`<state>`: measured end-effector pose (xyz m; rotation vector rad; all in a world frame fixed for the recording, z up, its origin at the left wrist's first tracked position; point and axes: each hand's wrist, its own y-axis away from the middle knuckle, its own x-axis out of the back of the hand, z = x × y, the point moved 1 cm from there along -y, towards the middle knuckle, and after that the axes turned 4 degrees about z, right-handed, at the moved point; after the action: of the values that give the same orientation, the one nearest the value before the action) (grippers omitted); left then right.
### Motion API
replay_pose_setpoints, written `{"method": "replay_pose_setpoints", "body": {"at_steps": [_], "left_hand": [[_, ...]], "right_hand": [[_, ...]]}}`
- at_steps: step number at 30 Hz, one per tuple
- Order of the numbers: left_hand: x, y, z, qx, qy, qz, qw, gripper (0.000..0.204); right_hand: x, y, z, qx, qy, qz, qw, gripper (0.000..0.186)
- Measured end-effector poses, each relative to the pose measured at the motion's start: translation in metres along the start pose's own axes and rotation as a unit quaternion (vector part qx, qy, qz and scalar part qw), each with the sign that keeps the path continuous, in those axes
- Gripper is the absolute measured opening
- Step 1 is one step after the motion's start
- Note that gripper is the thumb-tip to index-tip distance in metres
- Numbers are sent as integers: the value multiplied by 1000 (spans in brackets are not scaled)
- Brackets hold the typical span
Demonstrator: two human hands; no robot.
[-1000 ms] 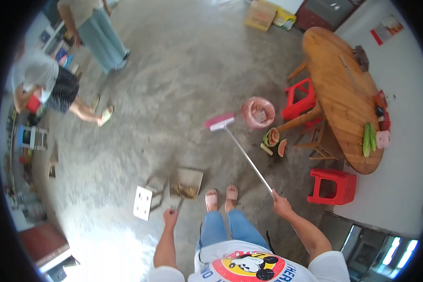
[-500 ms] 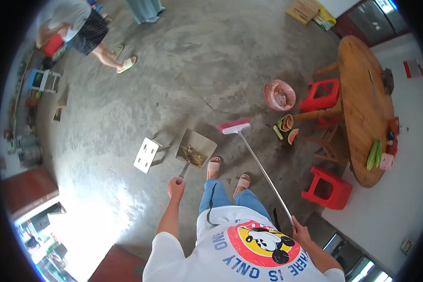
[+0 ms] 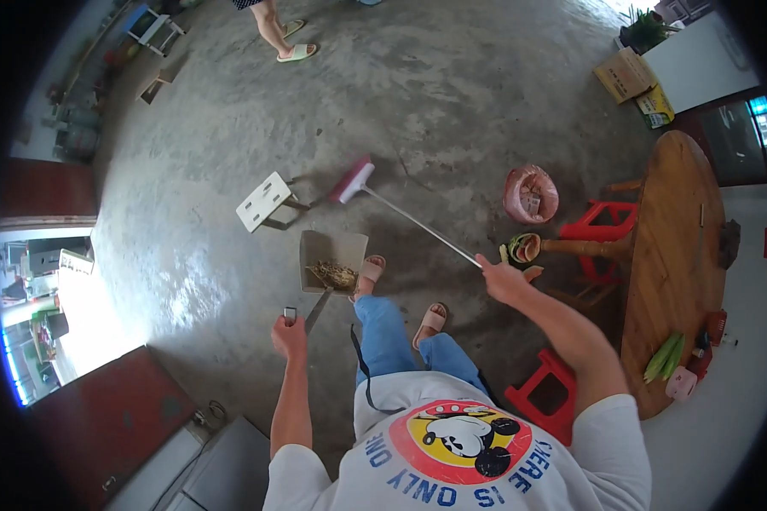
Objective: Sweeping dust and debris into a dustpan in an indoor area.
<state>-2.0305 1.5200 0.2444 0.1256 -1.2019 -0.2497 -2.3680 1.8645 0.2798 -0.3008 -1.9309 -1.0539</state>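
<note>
My left hand (image 3: 290, 335) is closed round the handle of a long-handled dustpan (image 3: 343, 244). Its pan is beside my left foot, with a small heap of brownish litter (image 3: 332, 274) inside. My right hand (image 3: 503, 281) grips the upper part of a broom (image 3: 420, 223), with that arm stretched forward. The broom's pink and white head (image 3: 351, 180) is beyond the dustpan, to the right of a small white stool (image 3: 266, 202). I cannot tell whether its bristles touch the floor.
A pink-lined bin (image 3: 532, 195) and watermelon rinds (image 3: 524, 247) are on the concrete floor, right. Beyond are a wooden table (image 3: 677, 247) and red plastic stools (image 3: 547, 393). Another person's legs (image 3: 272, 30) show at the top. A reddish cabinet (image 3: 111, 417) is lower left.
My view has turned. The broom head has swung left, from right of the dustpan to beyond it near the white stool. My right arm now reaches farther forward; my left hand keeps the dustpan.
</note>
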Motion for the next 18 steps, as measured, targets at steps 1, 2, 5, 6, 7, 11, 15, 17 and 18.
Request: {"method": "replay_pose_setpoints", "body": {"at_steps": [1,2,5,6,7,11,15,17,18], "left_hand": [[0,9,-6,20,17,19,999,25],[0,19,-13,37,32,40,998,26],[0,37,-24,66,36,61,995,28],[0,42,-26,76,34,60,995,28],[1,46,-28,86,9,57,995,28],[-9,50,-25,47,-14,28,998,29],[-38,49,-25,-27,-39,-33,998,31],[-56,44,-22,-106,-33,-115,987,37],[-67,41,-20,-105,-30,-132,985,37]], "right_hand": [[-1,21,14,-8,5,-19,1000,49],[2,48,32,0,21,-23,1000,49],[13,144,82,-12,49,-48,998,51],[13,178,92,-39,68,-65,995,52],[15,205,100,-49,85,-62,993,53],[14,290,110,-161,40,-113,980,49],[11,344,104,-207,-77,-7,975,41],[1,350,101,-213,-85,16,973,42],[-5,348,99,-203,-81,45,975,42]]}}
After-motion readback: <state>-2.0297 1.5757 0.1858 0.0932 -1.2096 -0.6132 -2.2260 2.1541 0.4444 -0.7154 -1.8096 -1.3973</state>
